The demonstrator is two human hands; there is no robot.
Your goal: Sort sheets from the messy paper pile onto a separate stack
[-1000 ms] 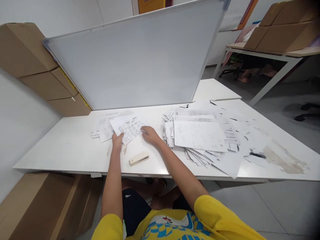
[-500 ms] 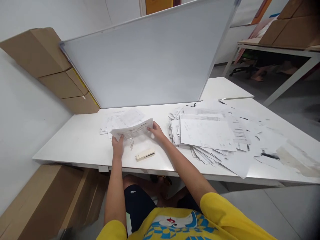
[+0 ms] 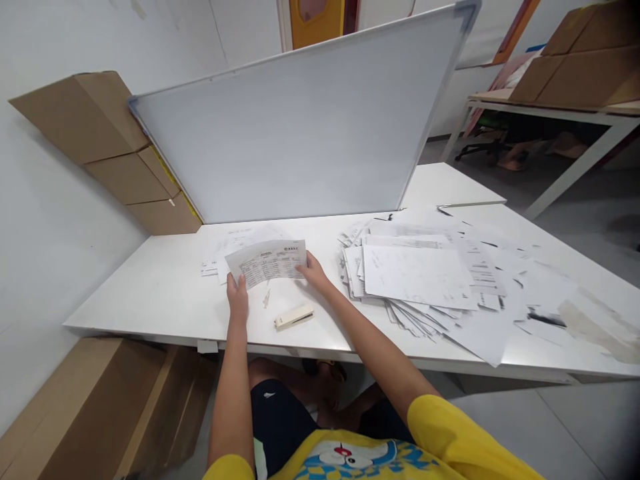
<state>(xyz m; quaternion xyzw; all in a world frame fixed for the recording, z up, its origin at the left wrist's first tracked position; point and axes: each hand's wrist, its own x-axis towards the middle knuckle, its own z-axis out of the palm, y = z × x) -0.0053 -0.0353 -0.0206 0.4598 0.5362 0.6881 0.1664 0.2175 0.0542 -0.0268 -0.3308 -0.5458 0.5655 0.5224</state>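
Note:
Both of my hands hold a printed sheet (image 3: 267,262) with a table of figures, raised and tilted toward me above the white table (image 3: 165,293). My left hand (image 3: 237,297) grips its lower left corner and my right hand (image 3: 313,269) its right edge. A few more sheets (image 3: 220,250) lie flat behind it. A cream stapler (image 3: 294,317) rests on the table just below the sheet, between my forearms. A small scrap (image 3: 267,298) lies beside it.
A big untidy heap of papers (image 3: 420,273) covers the table's right half. A whiteboard (image 3: 300,127) leans at the back edge. Cardboard boxes (image 3: 120,160) stack at the left wall, another box (image 3: 95,400) sits on the floor under the table. A second table with boxes (image 3: 575,73) stands far right.
I picked the printed sheet up off the small pile and tilted it upright toward me. The camera shifted slightly left and down.

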